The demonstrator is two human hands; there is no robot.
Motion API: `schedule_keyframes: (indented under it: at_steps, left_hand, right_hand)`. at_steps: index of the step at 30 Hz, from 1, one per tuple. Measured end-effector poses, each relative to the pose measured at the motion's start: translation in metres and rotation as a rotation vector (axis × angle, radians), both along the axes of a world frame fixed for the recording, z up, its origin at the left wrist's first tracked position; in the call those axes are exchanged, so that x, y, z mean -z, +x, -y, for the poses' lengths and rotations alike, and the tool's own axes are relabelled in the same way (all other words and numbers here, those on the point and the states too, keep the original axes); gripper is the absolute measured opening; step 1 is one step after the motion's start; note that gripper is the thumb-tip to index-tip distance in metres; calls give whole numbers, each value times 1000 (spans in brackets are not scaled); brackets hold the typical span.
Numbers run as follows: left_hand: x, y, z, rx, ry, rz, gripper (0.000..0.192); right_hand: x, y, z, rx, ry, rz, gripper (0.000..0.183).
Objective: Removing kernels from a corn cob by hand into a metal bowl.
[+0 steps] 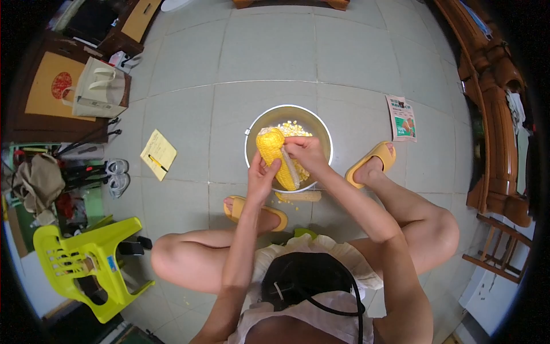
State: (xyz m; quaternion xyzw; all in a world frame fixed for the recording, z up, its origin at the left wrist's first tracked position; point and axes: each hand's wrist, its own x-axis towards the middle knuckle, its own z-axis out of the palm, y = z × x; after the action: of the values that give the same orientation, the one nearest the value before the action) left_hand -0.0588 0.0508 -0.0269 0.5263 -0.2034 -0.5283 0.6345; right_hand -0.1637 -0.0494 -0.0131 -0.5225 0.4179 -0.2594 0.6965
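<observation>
My left hand (262, 177) holds a yellow ear of corn (275, 161) from below, over a round metal pot (250, 118). One strip along the ear's right side is bare of kernels. The fingertips of my right hand (306, 150) touch the ear's upper right side, and whether they pinch a kernel is too small to tell. Loose kernels (292, 128) lie inside the pot, partly hidden by the ear and my hands. A bare corn cob (303, 196) rests on the floor just below the pot, with some stray kernels near it.
My slippered feet stand on either side of the pot. On the floor lie a yellow notepad (161, 148) with a pen (157, 163) at left and a printed packet (402, 119) at right. A green plastic chair (103, 258) stands lower left; wooden furniture (494, 129) lines the right.
</observation>
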Motion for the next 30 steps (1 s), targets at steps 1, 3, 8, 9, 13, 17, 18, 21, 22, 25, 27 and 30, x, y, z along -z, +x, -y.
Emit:
schedule_keyframes:
  at_steps: [1,3,8,9,13,17,18,21,22,25,27,30]
  left_hand:
    - [-1,1,0,-1,1,0,49]
    - [-5,4,0,-22,25,-129,49]
    - [0,7,-2,-6,2,-124,49]
    - [0,7,-2,4,4,-119,48]
    - [-2,5,-1,30,10,-89,49]
    - [-4,2,1,6,-29,-36,50]
    - [-4,2,1,8,-22,-26,50]
    - [-5,3,0,27,8,-1,49]
    - [-5,3,0,26,8,1,49]
    - [-1,5,-1,38,25,-13,48]
    - [-1,5,-2,44,27,-81,48]
    - [-3,6,-1,50,77,-71,45]
  right_hand:
    - [-1,0,2,-32,98,70,22]
    - [-11,-1,9,-56,230,96,22]
    - [-14,1,10,-109,322,27,23]
    - [-13,1,10,-100,339,45,22]
    - [-13,2,4,3,335,96,24]
    - [-9,3,1,32,321,81,20]
    - [-10,3,0,48,312,84,20]
    - [-7,4,-1,66,303,97,20]
    - [-4,4,-1,67,304,107,20]
    - [2,4,-3,65,261,90,21]
    - [6,2,-3,35,224,76,20]
    - [3,2,-1,16,171,60,21]
